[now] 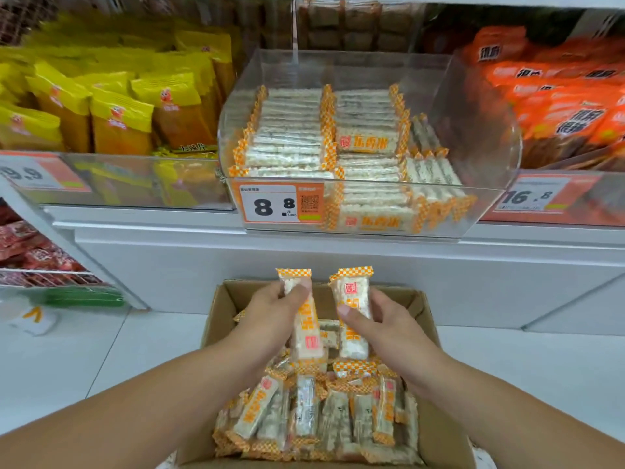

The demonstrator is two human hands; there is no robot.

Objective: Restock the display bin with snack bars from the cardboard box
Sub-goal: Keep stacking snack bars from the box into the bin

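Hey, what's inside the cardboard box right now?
The cardboard box holds a loose heap of wrapped snack bars with orange checkered ends. The left hand and right hand each grip one bar above it. The box bottom is covered.

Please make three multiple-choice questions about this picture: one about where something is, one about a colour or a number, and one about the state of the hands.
1. Where is the open brown cardboard box?
A. on the shelf beside the yellow bags
B. below the clear plastic display bin, under the person's arms
C. inside the bin

2. What colour is the checkered pattern at the ends of the white snack bar wrappers?
A. orange
B. green
C. blue

3. What are the hands doing?
A. both open, holding nothing
B. only the right hand holds a bar
C. each hand holds one bar

Answers:
1 B, the box sits low in the view, in front of the white shelf base.
2 A, the wrapper ends are orange and white.
3 C, the left hand grips one snack bar and the right hand another.
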